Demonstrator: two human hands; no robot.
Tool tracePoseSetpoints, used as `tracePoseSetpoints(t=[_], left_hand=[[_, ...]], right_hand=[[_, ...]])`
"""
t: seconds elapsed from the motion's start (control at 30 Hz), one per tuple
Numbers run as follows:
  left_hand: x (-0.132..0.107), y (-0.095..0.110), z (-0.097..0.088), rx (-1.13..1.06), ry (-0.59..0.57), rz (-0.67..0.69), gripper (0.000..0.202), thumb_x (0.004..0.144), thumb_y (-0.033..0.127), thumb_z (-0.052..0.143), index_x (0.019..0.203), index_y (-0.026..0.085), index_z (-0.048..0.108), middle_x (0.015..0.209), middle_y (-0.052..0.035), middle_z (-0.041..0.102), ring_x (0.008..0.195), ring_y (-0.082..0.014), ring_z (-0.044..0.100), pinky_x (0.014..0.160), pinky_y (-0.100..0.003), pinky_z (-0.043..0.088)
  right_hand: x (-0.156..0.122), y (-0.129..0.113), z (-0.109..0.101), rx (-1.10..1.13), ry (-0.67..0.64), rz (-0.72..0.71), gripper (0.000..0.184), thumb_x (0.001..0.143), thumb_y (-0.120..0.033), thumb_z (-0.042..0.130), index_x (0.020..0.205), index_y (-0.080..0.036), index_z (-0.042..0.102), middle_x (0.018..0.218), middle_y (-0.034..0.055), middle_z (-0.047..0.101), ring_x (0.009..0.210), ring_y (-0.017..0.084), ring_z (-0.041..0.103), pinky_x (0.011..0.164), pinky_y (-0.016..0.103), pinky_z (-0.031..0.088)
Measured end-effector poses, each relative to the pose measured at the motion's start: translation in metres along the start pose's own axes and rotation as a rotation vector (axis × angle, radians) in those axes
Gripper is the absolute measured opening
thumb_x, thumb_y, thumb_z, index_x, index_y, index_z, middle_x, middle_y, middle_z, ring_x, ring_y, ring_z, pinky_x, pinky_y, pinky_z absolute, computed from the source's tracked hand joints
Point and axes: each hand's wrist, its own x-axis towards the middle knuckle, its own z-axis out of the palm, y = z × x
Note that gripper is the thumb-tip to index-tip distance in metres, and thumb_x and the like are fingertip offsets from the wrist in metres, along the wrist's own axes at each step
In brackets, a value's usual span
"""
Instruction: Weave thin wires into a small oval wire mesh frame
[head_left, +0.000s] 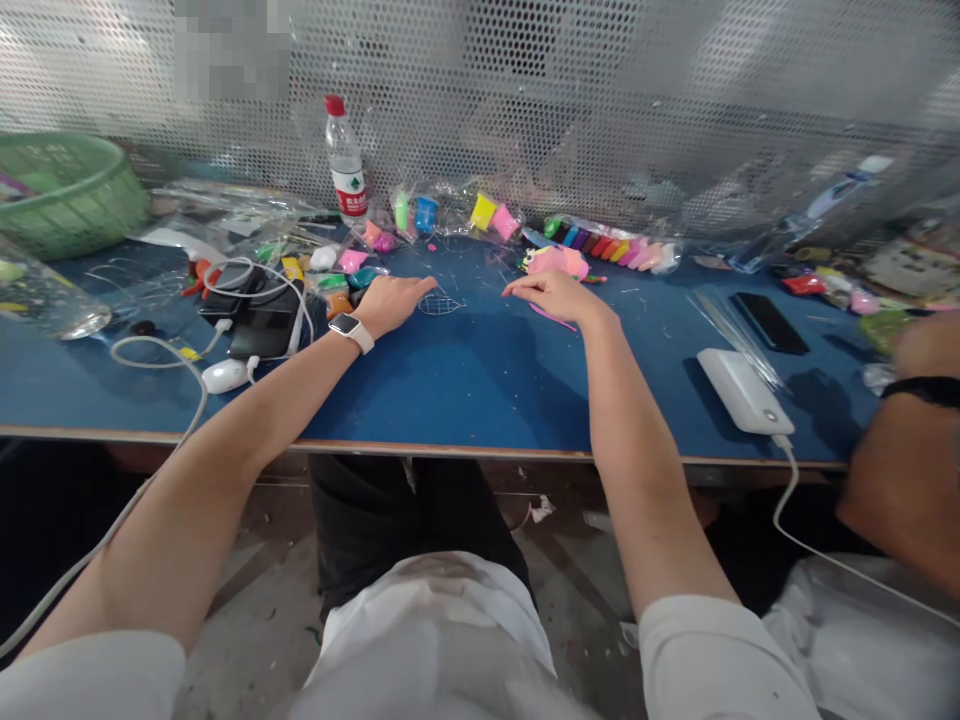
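My left hand [394,302], with a white watch at its wrist, reaches over the blue table. Its fingers are closed at the near end of a small thin wire mesh piece [442,303]; the thumb is mostly hidden. To the right, my right hand [553,293] is bent down with its fingers drawn together in a pinch. Anything between those fingertips is too small to make out. Just behind that hand lies a pink clay figure [559,261] with yellow bits, partly covered by the hand. A thin pink strip [553,318] shows below it.
Chargers with white cables [262,320] and clay packets [352,262] lie left, near a green basket [71,200]. A water bottle [346,165] and coloured clay sticks [611,245] stand along the perforated panel. Right are a white power bank [742,390], a phone [770,322] and another person's arm [904,460].
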Motion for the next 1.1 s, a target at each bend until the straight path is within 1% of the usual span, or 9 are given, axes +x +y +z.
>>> tracePoseSetpoints(t=[0.1,0.23,0.33,0.43,0.57,0.7,0.8,0.97,1.1], left_hand=[[-0.001,0.003,-0.002,-0.001,-0.032,0.055,0.051,0.114,0.015,0.042,0.155,0.027,0.070,0.119,-0.0136,0.086,0.099,-0.0328,0.082,0.077,-0.040,0.051],[-0.002,0.011,-0.007,-0.015,-0.088,0.096,0.049,0.117,0.020,0.039,0.155,0.022,0.070,0.120,-0.0160,0.086,0.100,-0.0334,0.081,0.078,-0.041,0.050],[-0.002,0.011,-0.009,-0.002,-0.087,0.071,0.048,0.118,0.023,0.037,0.153,0.020,0.070,0.119,-0.0171,0.085,0.100,-0.0332,0.080,0.077,-0.040,0.048],[-0.002,0.009,-0.008,0.021,-0.062,0.047,0.046,0.120,0.026,0.035,0.144,0.017,0.074,0.112,-0.0180,0.083,0.101,-0.0335,0.078,0.079,-0.040,0.048],[-0.001,0.009,-0.007,0.041,-0.056,0.053,0.054,0.123,0.035,0.029,0.133,0.015,0.077,0.105,-0.0195,0.082,0.097,-0.0343,0.077,0.082,-0.042,0.049],[0.000,0.011,-0.006,0.038,-0.063,0.102,0.053,0.123,0.035,0.029,0.131,0.015,0.077,0.108,-0.0187,0.084,0.099,-0.0332,0.077,0.089,-0.043,0.050],[0.000,0.011,-0.006,0.030,-0.061,0.141,0.052,0.123,0.033,0.030,0.127,0.016,0.079,0.110,-0.0167,0.085,0.099,-0.0316,0.077,0.091,-0.043,0.051],[0.000,0.007,0.000,-0.023,-0.009,0.227,0.047,0.121,0.034,0.039,0.120,0.018,0.083,0.104,-0.0151,0.083,0.100,-0.0297,0.075,0.093,-0.043,0.053],[-0.001,0.013,-0.009,-0.108,0.147,0.337,0.041,0.114,0.042,0.056,0.119,0.014,0.085,0.116,-0.0207,0.081,0.110,-0.0342,0.074,0.099,-0.049,0.054]], right_hand=[[-0.004,0.008,-0.004,-0.026,0.041,0.020,0.027,0.111,-0.028,0.068,0.123,-0.028,0.093,0.125,0.0073,0.091,0.119,0.029,0.083,0.112,0.048,0.062],[-0.005,0.013,-0.005,-0.069,0.052,0.061,0.028,0.113,-0.034,0.069,0.124,-0.026,0.093,0.119,0.0081,0.091,0.107,0.029,0.082,0.104,0.046,0.063],[-0.004,0.008,-0.003,-0.090,0.014,0.099,0.031,0.112,-0.037,0.069,0.127,-0.024,0.093,0.108,0.0085,0.090,0.093,0.026,0.079,0.096,0.043,0.061],[-0.002,0.001,0.001,-0.086,-0.056,0.117,0.031,0.110,-0.033,0.069,0.127,-0.023,0.093,0.108,0.0096,0.090,0.088,0.025,0.079,0.093,0.043,0.062],[0.002,-0.002,0.006,-0.064,-0.080,0.086,0.031,0.110,-0.031,0.068,0.127,-0.023,0.093,0.110,0.0106,0.090,0.093,0.026,0.081,0.096,0.045,0.063],[0.006,-0.003,0.011,-0.212,-0.055,0.040,0.030,0.110,-0.028,0.069,0.126,-0.021,0.092,0.125,0.0144,0.087,0.113,0.033,0.080,0.108,0.052,0.061],[0.008,-0.008,0.015,-0.288,-0.077,-0.019,0.029,0.109,-0.029,0.071,0.129,-0.021,0.090,0.131,0.0154,0.083,0.118,0.035,0.078,0.113,0.053,0.061],[0.009,-0.020,0.024,-0.270,-0.054,-0.139,0.027,0.110,-0.031,0.071,0.128,-0.022,0.090,0.130,0.0145,0.081,0.120,0.034,0.077,0.116,0.053,0.059],[0.012,-0.024,0.031,-0.252,-0.122,-0.177,0.027,0.104,-0.030,0.082,0.128,-0.023,0.090,0.128,0.0137,0.082,0.116,0.033,0.077,0.112,0.050,0.061]])
